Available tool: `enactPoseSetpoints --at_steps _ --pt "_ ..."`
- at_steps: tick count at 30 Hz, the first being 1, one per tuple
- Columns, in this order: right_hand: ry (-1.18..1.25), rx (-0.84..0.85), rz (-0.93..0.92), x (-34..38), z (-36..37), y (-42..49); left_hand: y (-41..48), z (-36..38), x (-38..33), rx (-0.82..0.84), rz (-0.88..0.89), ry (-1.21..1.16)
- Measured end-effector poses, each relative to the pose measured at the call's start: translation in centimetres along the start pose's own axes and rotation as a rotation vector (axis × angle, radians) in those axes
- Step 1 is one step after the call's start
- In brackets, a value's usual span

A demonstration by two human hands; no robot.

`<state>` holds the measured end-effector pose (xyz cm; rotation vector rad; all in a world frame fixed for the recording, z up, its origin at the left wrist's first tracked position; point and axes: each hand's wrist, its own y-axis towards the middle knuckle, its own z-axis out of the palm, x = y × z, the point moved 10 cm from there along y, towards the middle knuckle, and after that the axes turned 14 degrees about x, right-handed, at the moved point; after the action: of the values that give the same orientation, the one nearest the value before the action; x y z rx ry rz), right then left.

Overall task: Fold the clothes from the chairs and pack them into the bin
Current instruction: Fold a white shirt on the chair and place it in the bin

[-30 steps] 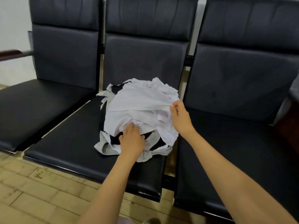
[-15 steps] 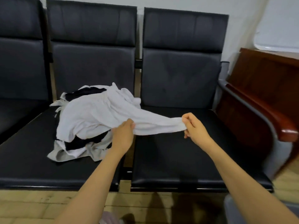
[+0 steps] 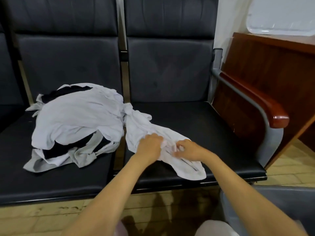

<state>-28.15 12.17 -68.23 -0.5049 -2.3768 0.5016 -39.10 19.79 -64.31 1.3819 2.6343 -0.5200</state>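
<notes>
While the garment (image 3: 141,124) lies right of the pile (image 3: 76,113), left hand (image 3: 150,145) curled, gripping its cloth, right hand (image 3: 188,150) just beside, blurred, fingers (image 3: 182,144) bent, pinching the same cloth

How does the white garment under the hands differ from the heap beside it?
The white garment is one piece, stretched out, held by the left hand and right hand; the heap is several bunched pieces, white, grey and black, untouched. Both lie unfolded on black seats.

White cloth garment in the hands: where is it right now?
In the head view the white cloth garment lies on the rightmost black padded seat, gripped by the left hand and right hand, beside the mixed clothes pile.
</notes>
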Motion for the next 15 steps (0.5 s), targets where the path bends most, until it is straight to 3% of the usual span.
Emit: enactPoseSetpoints --at_steps 2,5,8,11,13,15 --pt "-0.140 0.031 0.019 0.8 1.0 0.8 0.3 -0.5 2.8 -0.040 -0.146 0.050" --pt "-0.248 -0.018 0.098 0.5 0.4 1.3 0.4 0.9 5.4 0.115 -0.240 0.046" --pt "-0.357 -0.031 0.298 -2.6 -1.5 1.2 -0.5 1.6 2.8 0.223 -0.043 -0.242" --pt "-0.294 -0.080 0.472 -5.2 -4.1 0.4 -3.0 3.8 -3.0 0.569 0.243 -0.774" --pt "-0.195 -0.284 0.451 -4.7 -6.3 -0.3 -2.8 2.6 -3.3 0.461 0.303 -0.830" --pt "-0.086 -0.525 0.200 -1.2 -7.5 -0.9 -1.6 -0.4 -0.2 0.133 0.193 -0.724"
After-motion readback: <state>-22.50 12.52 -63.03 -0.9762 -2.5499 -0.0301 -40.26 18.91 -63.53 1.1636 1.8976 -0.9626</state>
